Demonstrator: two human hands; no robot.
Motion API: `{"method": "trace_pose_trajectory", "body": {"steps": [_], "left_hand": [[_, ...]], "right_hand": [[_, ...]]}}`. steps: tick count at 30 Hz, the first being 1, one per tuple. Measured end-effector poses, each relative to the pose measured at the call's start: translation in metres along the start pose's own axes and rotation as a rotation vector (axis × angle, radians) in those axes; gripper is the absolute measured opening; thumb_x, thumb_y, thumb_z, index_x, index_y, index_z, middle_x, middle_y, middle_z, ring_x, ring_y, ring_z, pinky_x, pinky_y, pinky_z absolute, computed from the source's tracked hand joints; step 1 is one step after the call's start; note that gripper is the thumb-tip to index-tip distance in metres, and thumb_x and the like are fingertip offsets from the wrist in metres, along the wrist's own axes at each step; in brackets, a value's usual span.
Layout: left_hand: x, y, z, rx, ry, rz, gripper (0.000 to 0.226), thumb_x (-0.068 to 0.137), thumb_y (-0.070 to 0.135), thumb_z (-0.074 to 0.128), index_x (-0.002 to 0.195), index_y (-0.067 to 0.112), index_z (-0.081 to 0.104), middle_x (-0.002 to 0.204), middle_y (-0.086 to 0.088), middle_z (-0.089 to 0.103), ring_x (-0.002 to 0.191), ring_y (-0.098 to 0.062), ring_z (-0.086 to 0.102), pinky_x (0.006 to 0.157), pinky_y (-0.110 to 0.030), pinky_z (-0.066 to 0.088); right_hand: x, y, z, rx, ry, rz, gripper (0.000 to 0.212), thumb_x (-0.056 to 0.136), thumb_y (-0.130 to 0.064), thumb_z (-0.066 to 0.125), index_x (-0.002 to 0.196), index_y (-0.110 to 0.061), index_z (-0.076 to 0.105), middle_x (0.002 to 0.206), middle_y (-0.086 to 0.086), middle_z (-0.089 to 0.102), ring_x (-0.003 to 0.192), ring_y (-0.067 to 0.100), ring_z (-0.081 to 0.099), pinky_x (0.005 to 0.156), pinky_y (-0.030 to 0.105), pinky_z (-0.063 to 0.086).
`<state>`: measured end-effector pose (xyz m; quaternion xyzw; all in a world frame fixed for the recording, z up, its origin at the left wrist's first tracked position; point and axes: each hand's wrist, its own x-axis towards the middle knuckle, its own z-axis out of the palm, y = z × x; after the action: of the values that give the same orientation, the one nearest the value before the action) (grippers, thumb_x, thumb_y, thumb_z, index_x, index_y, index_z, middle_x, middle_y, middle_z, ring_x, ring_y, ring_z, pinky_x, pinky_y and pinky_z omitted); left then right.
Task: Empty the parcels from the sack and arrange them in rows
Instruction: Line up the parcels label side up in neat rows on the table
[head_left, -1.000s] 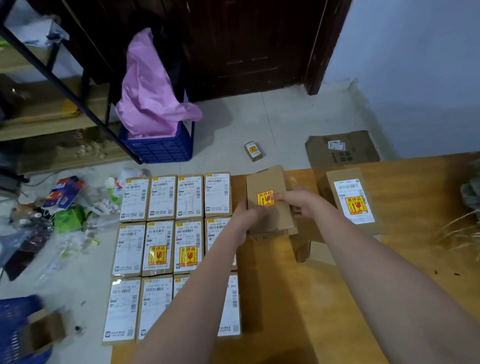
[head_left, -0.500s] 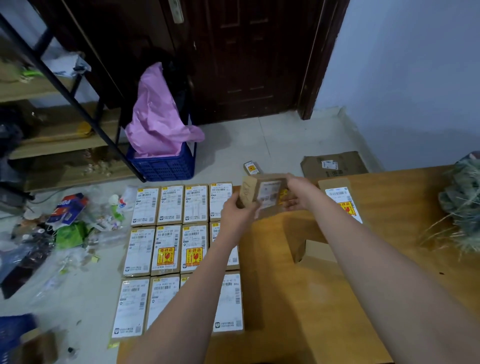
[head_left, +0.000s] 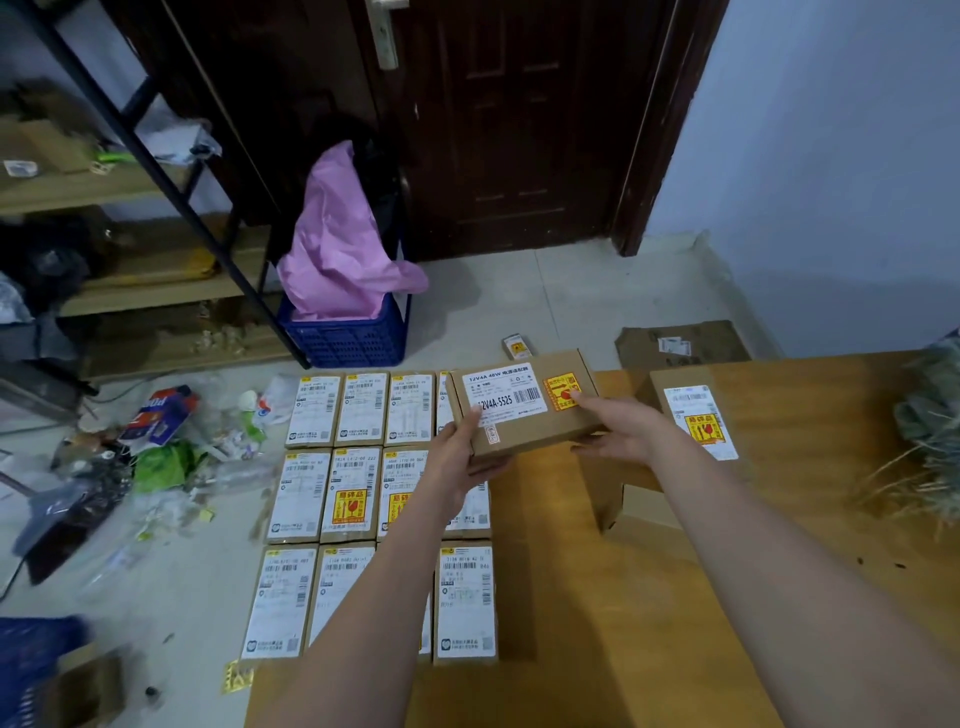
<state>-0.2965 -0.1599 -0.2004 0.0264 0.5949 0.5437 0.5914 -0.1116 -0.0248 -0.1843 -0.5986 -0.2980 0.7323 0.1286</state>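
A: What sits furthest left?

B: A metal shelf rack (head_left: 156, 171) with wooden boards, and on the floor before it a heap of torn plastic wrappers (head_left: 171, 447). At the bottom corner shows the blurred edge of a blue basket (head_left: 31, 660).

A: And further in?

B: A blue crate (head_left: 348, 338) stuffed with a pink plastic bag (head_left: 337, 249) stands before the dark door (head_left: 509, 124). In front of it lie the rows of parcels (head_left: 358, 493), labels up, edge to edge, three rows deep. The person's left forearm crosses over the nearer rows and hides part of them.

A: What are the hands doing?

B: The left hand (head_left: 457, 462) grips the near left corner of a brown parcel (head_left: 524, 405), thumb on top, fingers beneath. The right hand (head_left: 618, 431) holds its right end the same way, thumb beside the yellow sticker. The box is lifted above the far edge of the rows, tilted, printed label up.

A: To the right?

B: A small box (head_left: 516, 346) and flattened cardboard (head_left: 680, 345) lie on the floor. Another labelled parcel (head_left: 696, 415) rests on the wooden table (head_left: 779, 519), and the woven sack (head_left: 930, 415) lies at the table's right edge.
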Motion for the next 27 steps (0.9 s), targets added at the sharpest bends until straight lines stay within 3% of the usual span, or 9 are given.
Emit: {"method": "trace_pose_trajectory", "body": {"steps": [3,7,12,16,19,22,25,27], "left_hand": [[0.0,-0.012,0.005,-0.129,-0.001,-0.014,0.048,0.091,0.036,0.065,0.131,0.013,0.05,0.123,-0.016,0.063,0.109,-0.037,0.064,0.089,-0.055,0.055],[0.002,-0.025,0.023,-0.068,-0.034,-0.041,0.046,0.094,0.037,0.062,0.135,0.02,0.049,0.127,-0.007,0.06,0.116,-0.029,0.057,0.092,-0.049,0.053],[0.02,-0.021,0.028,0.034,-0.037,-0.053,0.045,0.094,0.033,0.062,0.132,0.012,0.052,0.123,-0.007,0.065,0.114,-0.025,0.06,0.095,-0.048,0.053],[0.036,-0.008,0.026,0.341,0.042,0.012,0.048,0.092,0.038,0.065,0.129,0.009,0.056,0.113,-0.007,0.068,0.1,-0.022,0.066,0.081,-0.04,0.061],[0.054,0.0,0.019,0.809,0.18,0.214,0.053,0.094,0.04,0.059,0.139,0.014,0.048,0.126,-0.006,0.063,0.11,-0.023,0.062,0.091,-0.04,0.055],[0.076,0.001,0.006,1.196,0.223,0.396,0.054,0.097,0.026,0.054,0.148,0.017,0.038,0.145,-0.009,0.047,0.134,-0.029,0.041,0.109,-0.043,0.039],[0.092,0.0,-0.006,1.491,0.167,0.339,0.066,0.097,0.022,0.053,0.155,0.025,0.022,0.162,-0.004,0.02,0.148,-0.034,0.012,0.118,-0.052,0.021],[0.1,-0.006,-0.01,1.624,0.133,0.277,0.07,0.098,0.027,0.051,0.156,0.031,0.012,0.165,0.0,0.005,0.15,-0.036,0.001,0.118,-0.058,0.011]], "right_hand": [[0.006,0.011,0.0,0.153,-0.034,0.015,0.052,0.086,-0.016,0.074,0.131,-0.011,0.049,0.131,0.022,0.054,0.106,0.037,0.064,0.089,0.051,0.056],[0.009,0.021,0.012,0.12,-0.116,0.02,0.043,0.089,-0.023,0.07,0.127,-0.01,0.054,0.12,0.017,0.065,0.108,0.033,0.065,0.087,0.047,0.056],[0.026,0.01,-0.013,0.202,0.115,-0.091,0.047,0.083,-0.017,0.076,0.122,-0.007,0.051,0.117,0.014,0.065,0.108,0.03,0.063,0.094,0.048,0.054],[0.04,0.001,-0.036,0.184,0.098,-0.02,0.06,0.077,-0.015,0.08,0.127,-0.009,0.049,0.124,0.018,0.061,0.103,0.035,0.066,0.084,0.049,0.059],[0.054,-0.002,-0.038,0.207,0.132,-0.023,0.051,0.084,-0.011,0.075,0.126,-0.004,0.048,0.121,0.019,0.061,0.098,0.035,0.067,0.077,0.048,0.061],[0.069,-0.002,-0.034,0.136,0.224,-0.035,0.041,0.088,-0.012,0.07,0.122,-0.003,0.05,0.121,0.018,0.061,0.099,0.032,0.066,0.083,0.045,0.06],[0.085,0.0,-0.031,0.089,0.32,-0.027,0.038,0.089,-0.011,0.069,0.119,-0.003,0.047,0.125,0.016,0.057,0.102,0.031,0.064,0.088,0.045,0.058],[0.092,0.001,-0.027,0.082,0.351,-0.003,0.046,0.091,-0.011,0.067,0.129,-0.002,0.044,0.129,0.017,0.054,0.104,0.032,0.062,0.089,0.043,0.057]]}}
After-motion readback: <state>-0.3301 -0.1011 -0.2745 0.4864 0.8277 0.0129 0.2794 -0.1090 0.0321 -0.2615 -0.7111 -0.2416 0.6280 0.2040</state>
